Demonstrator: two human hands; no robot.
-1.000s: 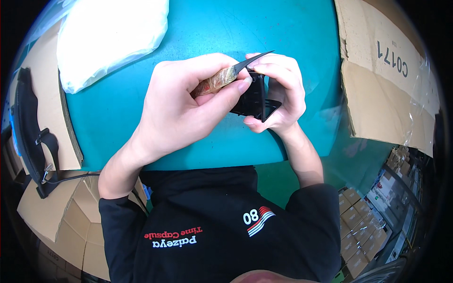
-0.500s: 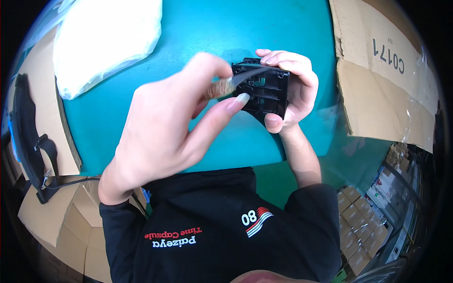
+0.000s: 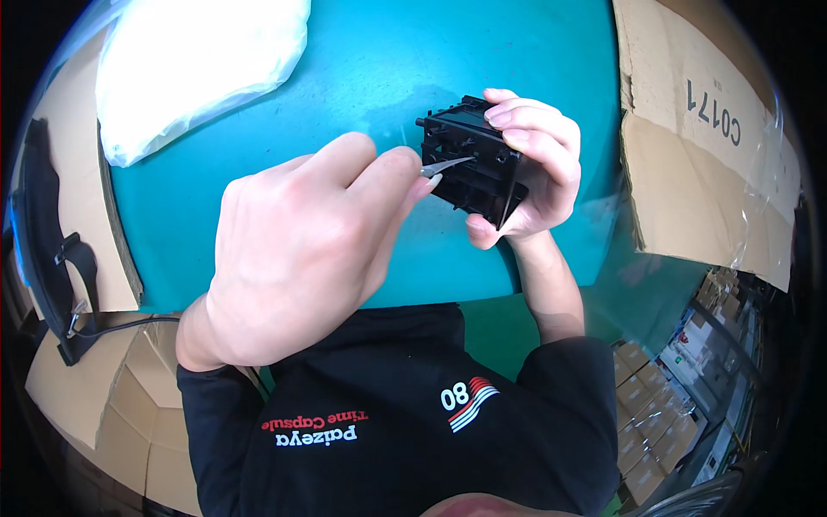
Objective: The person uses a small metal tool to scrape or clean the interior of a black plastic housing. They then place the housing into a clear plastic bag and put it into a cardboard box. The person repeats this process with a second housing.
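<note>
Head view: a black plastic housing (image 3: 472,168), boxy, with open slots and ribs on its face, is held above the teal desk (image 3: 362,77), a little right of centre. The right hand (image 3: 530,168) wraps it from the right side, fingers curled over the top edge and thumb under the lower corner, closed firmly around it. The left hand (image 3: 301,250) sits just left of the housing, large in the foreground, its thumb and forefinger pinched shut on a slim metal tool (image 3: 448,164) whose pointed tip touches the housing's face; the rest of the tool is hidden inside the hand.

The desk top is smooth and teal. A white plastic bag (image 3: 189,60) lies at its far left corner, well apart from the hands. A brown cardboard box (image 3: 698,155) with clear film over its edge stands along the right. Flat cardboard (image 3: 65,172) and a black strap (image 3: 52,250) lie at the left. Lower right, shelves of small boxes (image 3: 680,388) show on the floor below.
</note>
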